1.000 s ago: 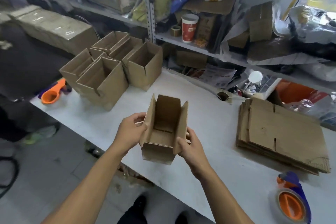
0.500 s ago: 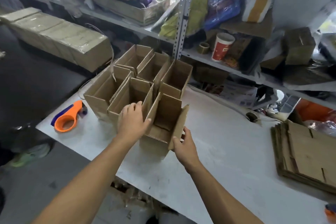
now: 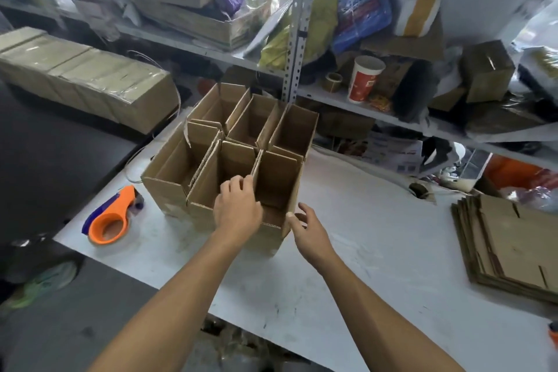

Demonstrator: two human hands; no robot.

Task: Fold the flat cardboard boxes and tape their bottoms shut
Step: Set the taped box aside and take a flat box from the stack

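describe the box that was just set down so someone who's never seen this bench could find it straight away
On the white table, below the metal shelving, stands a cluster of open-topped cardboard boxes. The just-placed box is at the cluster's near right corner. Alone among them it has both hands on it: left hand at its left wall, right hand at its right corner.

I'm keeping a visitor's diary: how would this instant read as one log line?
step: set folded box beside finished boxes | left hand: on its rim | right hand: open at its corner | flat stack: waiting
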